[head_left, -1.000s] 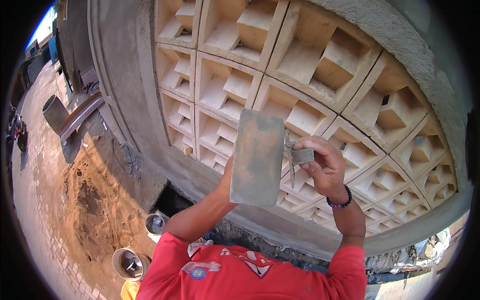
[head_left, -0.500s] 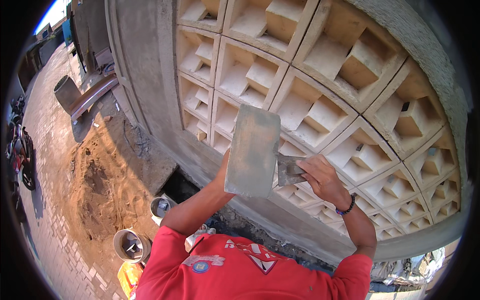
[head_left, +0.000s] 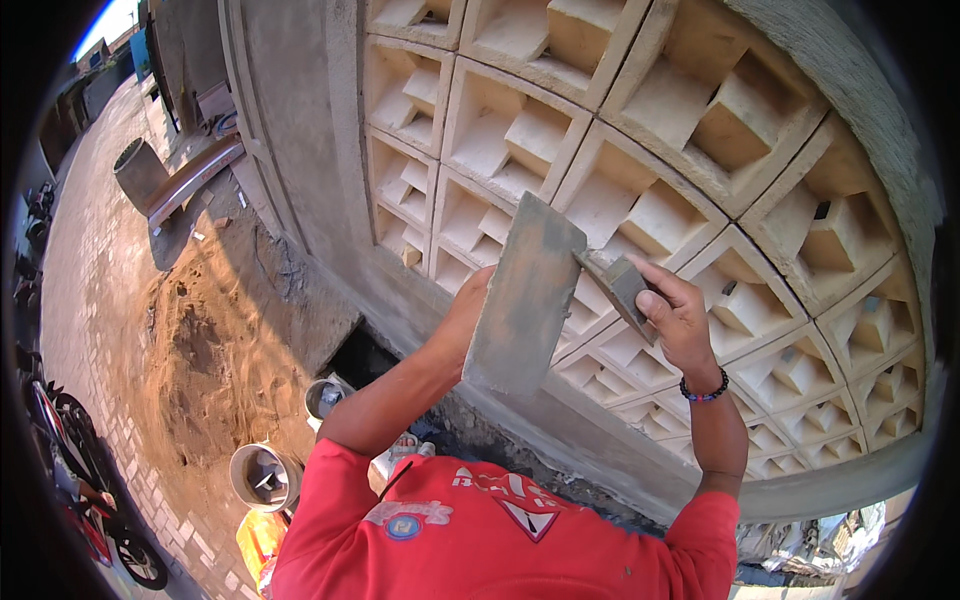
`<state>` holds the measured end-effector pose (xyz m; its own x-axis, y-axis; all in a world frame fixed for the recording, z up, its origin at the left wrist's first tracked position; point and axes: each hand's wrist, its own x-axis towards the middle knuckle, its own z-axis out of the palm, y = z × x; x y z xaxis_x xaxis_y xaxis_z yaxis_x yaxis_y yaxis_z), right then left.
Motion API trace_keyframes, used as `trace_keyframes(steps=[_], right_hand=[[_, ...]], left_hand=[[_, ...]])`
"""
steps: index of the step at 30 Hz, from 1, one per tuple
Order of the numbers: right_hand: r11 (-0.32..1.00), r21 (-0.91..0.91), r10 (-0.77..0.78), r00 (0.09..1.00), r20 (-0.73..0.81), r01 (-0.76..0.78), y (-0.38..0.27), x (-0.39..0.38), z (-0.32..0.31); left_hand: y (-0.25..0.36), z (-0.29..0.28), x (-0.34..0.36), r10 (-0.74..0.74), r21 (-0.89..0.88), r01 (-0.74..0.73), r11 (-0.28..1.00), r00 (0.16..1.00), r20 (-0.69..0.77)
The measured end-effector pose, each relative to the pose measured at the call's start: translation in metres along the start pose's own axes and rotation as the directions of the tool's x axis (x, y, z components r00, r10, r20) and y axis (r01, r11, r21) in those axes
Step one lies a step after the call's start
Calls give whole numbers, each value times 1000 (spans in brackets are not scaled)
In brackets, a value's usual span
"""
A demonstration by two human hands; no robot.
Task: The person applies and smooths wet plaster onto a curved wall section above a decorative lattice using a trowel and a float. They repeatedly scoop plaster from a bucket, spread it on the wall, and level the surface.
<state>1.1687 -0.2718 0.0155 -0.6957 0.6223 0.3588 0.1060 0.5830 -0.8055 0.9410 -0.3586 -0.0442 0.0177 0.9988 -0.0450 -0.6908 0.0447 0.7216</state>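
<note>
Held up before my chest is a rectangular grey plastering float, its flat face smeared with cement and worn brownish in the middle. My left hand grips it from behind; most of the fingers are hidden by the board. A small flat trowel with a blocky grey handle is in my right hand, thumb and fingers closed round the handle. The trowel's edge touches or nearly touches the float's right edge. Behind both tools rises a panel of cream ventilation blocks set in a cement-plastered wall.
A sand heap lies at left on the ground. Nearer me stand a bucket with tools inside and a smaller bucket. A dark trench runs along the wall base. Motorcycles stand at far left on the paving.
The float has tilted, its top leaning right. My right hand has moved up and right slightly, turning the trowel edge-on against the float. My view has shifted a little.
</note>
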Motion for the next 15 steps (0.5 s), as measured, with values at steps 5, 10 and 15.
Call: trace_keyframes(steps=[5,10,15], right_hand=[[988,-131,-79,996,40,84,9,-8,17],[1000,-21,-6,996,84,8,26,-27,27],[754,627,202,977,65,-197,39,-54,36]], left_hand=[[6,2,3,27,50,-26,998,999,-33],[-3,-2,12,80,11,-80,997,993,-91],[-15,-17,25,11,-196,-27,980,997,-80]])
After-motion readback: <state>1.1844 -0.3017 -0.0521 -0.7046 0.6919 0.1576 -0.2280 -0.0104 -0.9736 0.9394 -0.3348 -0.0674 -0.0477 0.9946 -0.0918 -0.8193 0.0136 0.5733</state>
